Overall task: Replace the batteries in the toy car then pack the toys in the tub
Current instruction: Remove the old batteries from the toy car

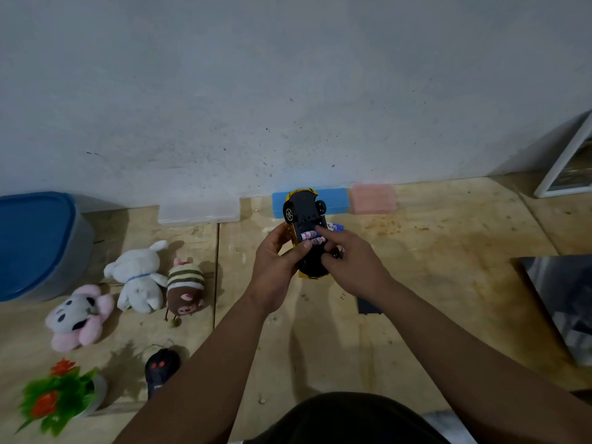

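1. Head view: the person holds a yellow toy car [304, 219] upside down above the wooden floor [416, 251], in the middle of the picture, near the wall [288, 91].
2. The left hand [275, 261] grasps the car from its left side, with the fingers curled around the body and the thumb lying on the underside.
3. The right hand [349, 261] holds the car from the right side; its index finger is stretched out and presses on the batteries [312, 237] in the open compartment.
4. Two batteries with white labels lie side by side in this compartment.
5. More batteries [336, 226] with blue ends show just behind the right index finger; I cannot tell if they lie on the floor or are held.
6. The tub with the blue lid [32, 238] stands at the far left, well apart from the car.
7. Near the tub lie three soft toys: a white rabbit [137, 277], a striped brown plush [187, 290] and a pink-and-grey plush [78, 315].
8. A black remote control [160, 370] lies lower on the floor, beside a small plant with red flowers [57, 395].
9. Along the wall stand three flat boxes: a clear box [198, 213], a blue box [336, 200] behind the car, and a pink box [373, 198].
10. A small dark flat piece [368, 306] lies on the floor under the right forearm.
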